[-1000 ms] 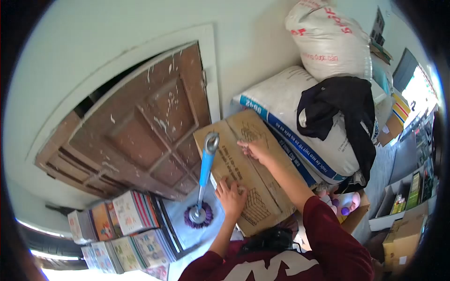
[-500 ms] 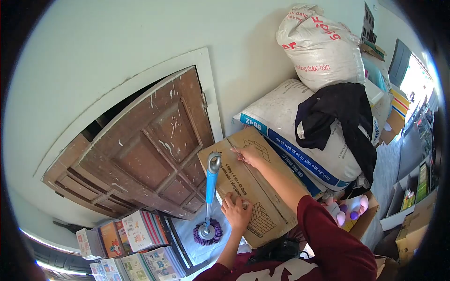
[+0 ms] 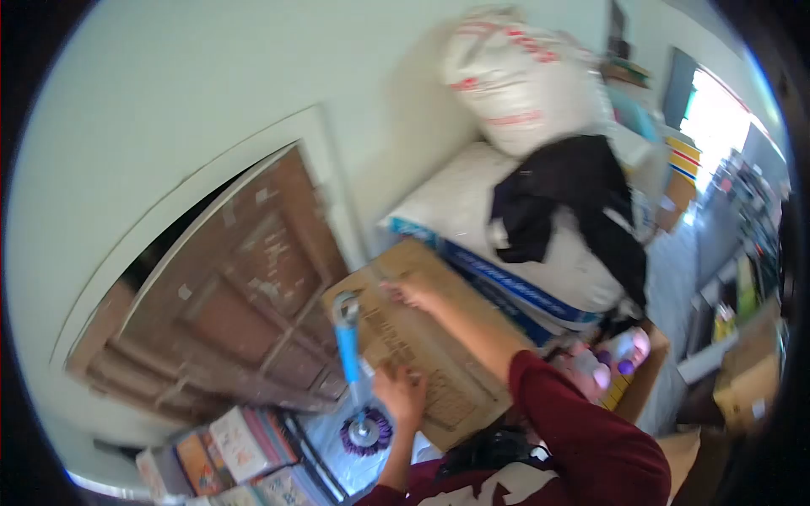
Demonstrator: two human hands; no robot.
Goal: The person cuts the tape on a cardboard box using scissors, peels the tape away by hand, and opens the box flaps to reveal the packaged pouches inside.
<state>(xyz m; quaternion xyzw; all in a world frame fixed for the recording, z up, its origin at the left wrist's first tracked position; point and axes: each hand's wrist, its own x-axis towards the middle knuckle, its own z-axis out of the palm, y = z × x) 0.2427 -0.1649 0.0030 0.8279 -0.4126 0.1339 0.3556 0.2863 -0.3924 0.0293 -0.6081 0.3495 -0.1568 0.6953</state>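
Head view: brown rectangular cardboard box (image 3: 456, 367), frame centre, seemingly steadied by loosely spread left hand (image 3: 399, 396); right hand (image 3: 412, 293) blurred, pinch cannot be told.

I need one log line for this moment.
left hand: on carton | right hand: on carton, farther out | mop: beside carton

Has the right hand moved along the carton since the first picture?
Yes: judged against the carton, the right hand has shifted towards the far short edge.
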